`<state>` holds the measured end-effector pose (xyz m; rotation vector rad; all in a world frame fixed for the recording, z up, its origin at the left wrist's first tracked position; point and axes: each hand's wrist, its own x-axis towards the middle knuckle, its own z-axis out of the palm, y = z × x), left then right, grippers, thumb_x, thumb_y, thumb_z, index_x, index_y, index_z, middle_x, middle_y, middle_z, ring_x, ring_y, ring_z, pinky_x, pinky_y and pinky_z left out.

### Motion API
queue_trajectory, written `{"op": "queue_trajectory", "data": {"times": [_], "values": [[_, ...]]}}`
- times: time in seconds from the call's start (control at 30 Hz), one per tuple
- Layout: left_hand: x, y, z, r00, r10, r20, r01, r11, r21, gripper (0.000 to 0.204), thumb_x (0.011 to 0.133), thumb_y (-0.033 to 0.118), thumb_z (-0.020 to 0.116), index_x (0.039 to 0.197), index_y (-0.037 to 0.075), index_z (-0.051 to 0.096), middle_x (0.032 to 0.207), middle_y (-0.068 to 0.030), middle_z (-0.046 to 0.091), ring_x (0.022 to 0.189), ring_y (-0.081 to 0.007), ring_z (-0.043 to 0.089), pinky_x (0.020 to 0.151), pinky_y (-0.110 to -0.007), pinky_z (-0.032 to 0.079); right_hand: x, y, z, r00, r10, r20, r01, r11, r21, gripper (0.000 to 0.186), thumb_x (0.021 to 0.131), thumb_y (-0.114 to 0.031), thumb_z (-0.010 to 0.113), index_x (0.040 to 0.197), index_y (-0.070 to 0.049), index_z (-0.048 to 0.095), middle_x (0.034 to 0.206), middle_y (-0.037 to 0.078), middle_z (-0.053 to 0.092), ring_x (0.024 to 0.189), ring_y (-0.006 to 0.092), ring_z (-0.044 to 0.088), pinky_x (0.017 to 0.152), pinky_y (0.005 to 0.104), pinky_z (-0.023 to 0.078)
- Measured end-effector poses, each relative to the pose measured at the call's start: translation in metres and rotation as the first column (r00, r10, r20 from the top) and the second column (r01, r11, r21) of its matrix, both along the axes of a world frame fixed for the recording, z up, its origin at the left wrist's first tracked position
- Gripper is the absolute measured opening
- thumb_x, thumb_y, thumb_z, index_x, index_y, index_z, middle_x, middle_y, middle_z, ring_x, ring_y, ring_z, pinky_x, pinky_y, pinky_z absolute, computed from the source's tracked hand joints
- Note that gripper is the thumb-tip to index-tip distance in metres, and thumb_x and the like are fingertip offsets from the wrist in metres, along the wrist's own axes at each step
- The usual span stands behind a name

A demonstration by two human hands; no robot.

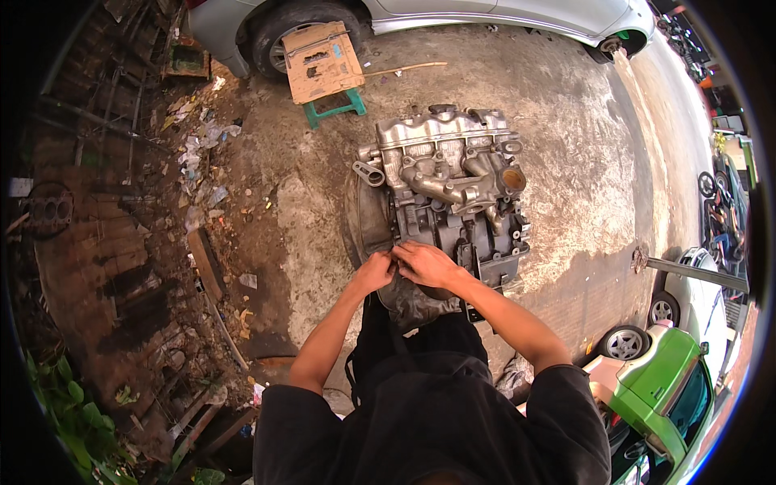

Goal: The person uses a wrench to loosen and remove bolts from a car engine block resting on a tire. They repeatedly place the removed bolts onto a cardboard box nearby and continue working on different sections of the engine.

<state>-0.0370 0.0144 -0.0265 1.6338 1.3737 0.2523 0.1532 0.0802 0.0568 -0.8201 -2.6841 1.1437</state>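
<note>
A metal car engine (428, 226) with a cast intake manifold (444, 186) stands in the middle, a dark, worn-looking tyre or pad (364, 218) under and behind its left side. My left hand (374, 272) is at the engine's lower left edge, its fingers closed on something small that I cannot make out. My right hand (424, 263) is right beside it on the same edge, fingers curled and meeting the left fingertips; what they hold is hidden.
A green stool (356, 103) bears a cardboard piece (323, 77) with tools. A silver car (436, 16) stands behind it. Rubbish and boards (206, 267) lie along the left; a green vehicle (663, 372), a white car (695, 299) and a metal post (695, 271) are at right.
</note>
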Motion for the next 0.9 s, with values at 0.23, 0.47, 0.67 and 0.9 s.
{"op": "queue_trajectory", "data": {"times": [0.23, 0.47, 0.67, 0.9], "values": [[-0.009, 0.049, 0.018, 0.990, -0.129, -0.054, 0.107, 0.946, -0.306, 0.028, 0.087, 0.016, 0.069, 0.092, -0.010, 0.060, 0.080, -0.0258, 0.064, 0.073, -0.0380, 0.062, 0.067, -0.047, 0.047, -0.015, 0.039, -0.025, 0.969, -0.248, 0.002, 0.241, 0.939, -0.244, 0.058, 0.081, -0.015, 0.069, 0.129, 0.012, 0.051, 0.123, 0.030, 0.060, 0.111, 0.0448, 0.059, 0.096, 0.0442, 0.050], [0.004, 0.005, 0.017, 0.999, 0.010, -0.047, -0.010, 1.000, 0.009, 0.030, 0.083, 0.007, 0.067, 0.108, -0.007, 0.061, 0.098, -0.0273, 0.065, 0.093, -0.0439, 0.063, 0.081, -0.049, 0.051, 0.011, 0.004, -0.015, 1.000, -0.020, -0.003, 0.020, 1.000, 0.015, 0.050, 0.085, -0.018, 0.068, 0.126, 0.005, 0.052, 0.122, 0.021, 0.057, 0.117, 0.0385, 0.055, 0.102, 0.0421, 0.046], [0.015, -0.024, 0.002, 0.985, 0.096, -0.143, -0.069, 0.981, 0.183, 0.030, 0.082, 0.005, 0.065, 0.109, -0.006, 0.060, 0.108, -0.0259, 0.063, 0.098, -0.0456, 0.062, 0.084, -0.049, 0.052, 0.024, -0.030, -0.015, 0.990, 0.139, 0.022, -0.141, 0.973, 0.183, 0.045, 0.086, -0.022, 0.067, 0.121, 0.000, 0.053, 0.118, 0.019, 0.057, 0.117, 0.0372, 0.055, 0.104, 0.0427, 0.044], [-0.012, 0.023, -0.003, 0.985, -0.167, 0.032, 0.169, 0.982, -0.085, 0.026, 0.085, 0.013, 0.069, 0.101, -0.006, 0.061, 0.086, -0.0249, 0.066, 0.083, -0.0391, 0.064, 0.074, -0.047, 0.050, 0.023, -0.004, -0.042, 0.979, -0.197, -0.049, 0.191, 0.976, -0.102, 0.048, 0.089, -0.019, 0.063, 0.127, 0.006, 0.050, 0.124, 0.025, 0.057, 0.120, 0.0405, 0.053, 0.107, 0.0446, 0.042]]}}
